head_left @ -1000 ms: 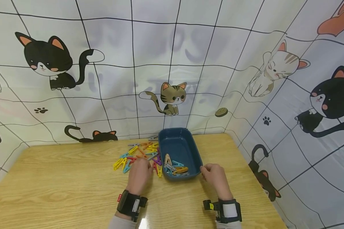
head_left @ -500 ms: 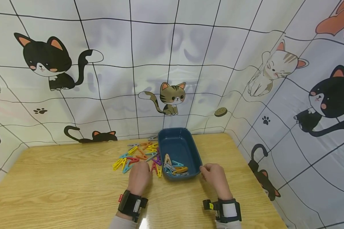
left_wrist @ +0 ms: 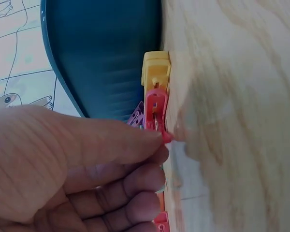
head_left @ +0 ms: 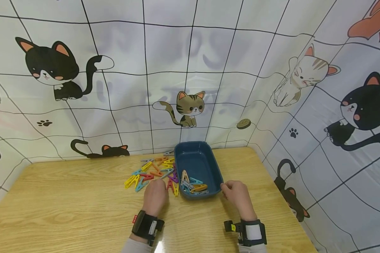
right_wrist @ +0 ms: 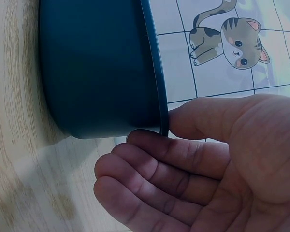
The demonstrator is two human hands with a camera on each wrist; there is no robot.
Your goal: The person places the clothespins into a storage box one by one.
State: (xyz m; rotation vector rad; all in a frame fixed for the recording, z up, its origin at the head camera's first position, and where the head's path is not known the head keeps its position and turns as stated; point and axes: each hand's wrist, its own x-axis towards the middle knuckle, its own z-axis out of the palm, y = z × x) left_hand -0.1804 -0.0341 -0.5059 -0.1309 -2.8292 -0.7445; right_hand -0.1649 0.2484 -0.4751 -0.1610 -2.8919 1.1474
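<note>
My left hand (head_left: 156, 196) is at the near edge of a loose heap of colourful clothespins. Its thumb and index finger pinch the end of a red clothespin (left_wrist: 156, 104), as the left wrist view shows; the fingertips partly cover it. Just beyond it lies a yellow clothespin (left_wrist: 156, 70). My right hand (head_left: 237, 195) holds the near right corner of a dark blue plastic tub (head_left: 197, 160), thumb outside the rim and fingers below. Inside the tub's near end rest several clothespins (head_left: 194, 186), blue, orange and beige.
More clothespins, among them yellow (head_left: 133, 181), orange (head_left: 156, 174) and purple (head_left: 174, 176) ones, lie left of the tub on the wooden table (head_left: 76, 196). A cat-printed sheet (head_left: 123, 88) hangs along the table's back and right sides.
My left hand has drawn back slightly toward me, uncovering orange and red clothespins in the heap. The right hand and the tub have stayed in place.
</note>
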